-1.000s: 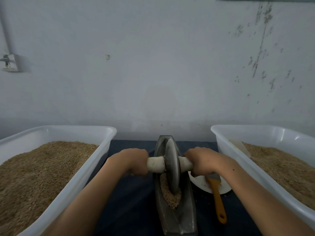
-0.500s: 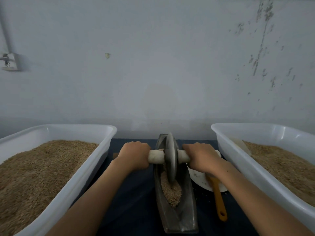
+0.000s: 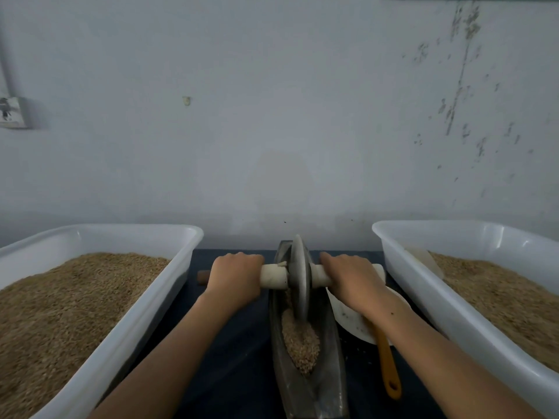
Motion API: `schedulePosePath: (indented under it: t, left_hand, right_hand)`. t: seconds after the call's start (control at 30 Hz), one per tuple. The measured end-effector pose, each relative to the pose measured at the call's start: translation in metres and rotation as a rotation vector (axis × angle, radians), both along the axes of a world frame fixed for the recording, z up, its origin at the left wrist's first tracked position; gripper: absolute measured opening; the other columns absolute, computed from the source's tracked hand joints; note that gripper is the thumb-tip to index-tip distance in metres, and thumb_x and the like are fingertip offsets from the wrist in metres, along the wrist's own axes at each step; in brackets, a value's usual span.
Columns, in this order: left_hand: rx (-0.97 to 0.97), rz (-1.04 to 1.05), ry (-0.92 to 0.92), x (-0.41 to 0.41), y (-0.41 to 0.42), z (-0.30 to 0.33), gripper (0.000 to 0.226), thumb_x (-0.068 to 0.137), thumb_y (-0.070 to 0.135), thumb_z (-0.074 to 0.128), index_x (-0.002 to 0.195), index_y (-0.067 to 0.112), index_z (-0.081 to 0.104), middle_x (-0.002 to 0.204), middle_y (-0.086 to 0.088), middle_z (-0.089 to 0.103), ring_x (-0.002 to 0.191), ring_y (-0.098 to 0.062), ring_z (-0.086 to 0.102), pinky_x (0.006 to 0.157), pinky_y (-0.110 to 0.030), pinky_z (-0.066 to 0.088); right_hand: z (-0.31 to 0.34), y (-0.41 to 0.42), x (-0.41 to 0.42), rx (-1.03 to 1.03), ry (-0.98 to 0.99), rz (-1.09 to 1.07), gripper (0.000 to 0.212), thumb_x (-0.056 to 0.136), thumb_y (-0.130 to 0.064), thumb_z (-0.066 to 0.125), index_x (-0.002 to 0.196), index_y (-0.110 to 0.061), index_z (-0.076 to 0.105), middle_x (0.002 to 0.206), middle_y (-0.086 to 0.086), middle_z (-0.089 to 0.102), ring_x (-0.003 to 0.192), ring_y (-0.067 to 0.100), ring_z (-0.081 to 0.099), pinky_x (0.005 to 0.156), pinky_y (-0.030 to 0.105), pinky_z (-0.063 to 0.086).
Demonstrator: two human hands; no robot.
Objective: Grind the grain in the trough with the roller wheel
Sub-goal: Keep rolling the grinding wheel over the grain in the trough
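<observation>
A dark metal boat-shaped trough [image 3: 328, 385] lies lengthwise on the dark table between two bins. Brown grain [image 3: 301, 343] is heaped in its middle. A grey metal roller wheel [image 3: 300, 276] stands upright in the trough's far half, just beyond the grain heap. A pale wooden axle [image 3: 273, 276] runs through the wheel. My left hand [image 3: 236, 278] grips the axle left of the wheel, and my right hand [image 3: 352, 275] grips it on the right. Both arms reach forward.
A white plastic bin [image 3: 136, 316] full of brown grain stands at the left, another white bin [image 3: 423, 291] of grain at the right. A white dish [image 3: 348, 319] and an orange-handled brush [image 3: 388, 367] lie right of the trough. A grey wall stands close behind.
Both hands have pushed the wheel away from me along the trough, from over the grain heap to the far half. More of the grain heap now shows behind it.
</observation>
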State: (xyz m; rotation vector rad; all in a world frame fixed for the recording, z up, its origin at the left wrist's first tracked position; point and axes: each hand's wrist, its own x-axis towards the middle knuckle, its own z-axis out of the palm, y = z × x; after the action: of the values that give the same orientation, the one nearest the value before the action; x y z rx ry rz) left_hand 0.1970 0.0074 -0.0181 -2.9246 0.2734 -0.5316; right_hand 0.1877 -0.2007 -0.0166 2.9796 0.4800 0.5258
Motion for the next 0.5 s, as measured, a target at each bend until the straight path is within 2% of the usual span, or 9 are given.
schedulePosePath:
  t: [0.13,0.2,0.3,0.4,0.5]
  left_hand:
    - [0.001,-0.011,0.019,-0.001,0.0,0.001,0.025,0.086,0.027,0.056,0.111,0.022,0.055,0.105,-0.002,0.063,0.096,-0.022,0.06,0.071,-0.029,0.037]
    - [0.014,-0.011,0.131,-0.003,0.001,0.005,0.03,0.084,0.028,0.061,0.113,0.02,0.056,0.106,-0.002,0.063,0.096,-0.02,0.06,0.072,-0.029,0.04]
    - [-0.002,-0.006,0.374,-0.006,0.005,0.014,0.04,0.077,0.031,0.07,0.112,0.018,0.057,0.106,-0.003,0.065,0.093,-0.02,0.061,0.073,-0.029,0.044]
    - [-0.045,-0.012,0.555,-0.007,0.007,0.016,0.032,0.073,0.026,0.073,0.101,0.015,0.063,0.093,-0.005,0.07,0.079,-0.018,0.065,0.068,-0.029,0.048]
    - [-0.011,0.014,0.449,-0.007,0.004,0.015,0.035,0.074,0.028,0.072,0.104,0.016,0.061,0.093,-0.002,0.068,0.079,-0.018,0.062,0.067,-0.029,0.046]
  right_hand:
    - [0.0,-0.002,0.0,0.017,0.025,0.007,0.017,0.091,-0.017,0.052,0.106,-0.019,0.044,0.101,0.004,0.061,0.089,0.025,0.058,0.067,0.031,0.034]
    - [0.006,-0.002,-0.002,-0.03,0.107,0.001,0.019,0.088,-0.014,0.055,0.105,-0.019,0.048,0.101,0.005,0.06,0.09,0.025,0.058,0.066,0.03,0.034]
    - [0.018,-0.002,-0.006,-0.093,0.308,0.007,0.016,0.082,-0.013,0.06,0.094,-0.018,0.051,0.088,0.002,0.057,0.075,0.02,0.055,0.055,0.026,0.034]
    - [0.023,-0.003,-0.009,-0.083,0.448,0.019,0.017,0.081,-0.014,0.064,0.091,-0.018,0.052,0.082,0.0,0.055,0.071,0.017,0.055,0.052,0.023,0.036]
    - [0.022,-0.005,-0.009,-0.053,0.452,0.014,0.019,0.082,-0.014,0.064,0.095,-0.019,0.052,0.085,-0.001,0.055,0.075,0.017,0.055,0.054,0.024,0.037]
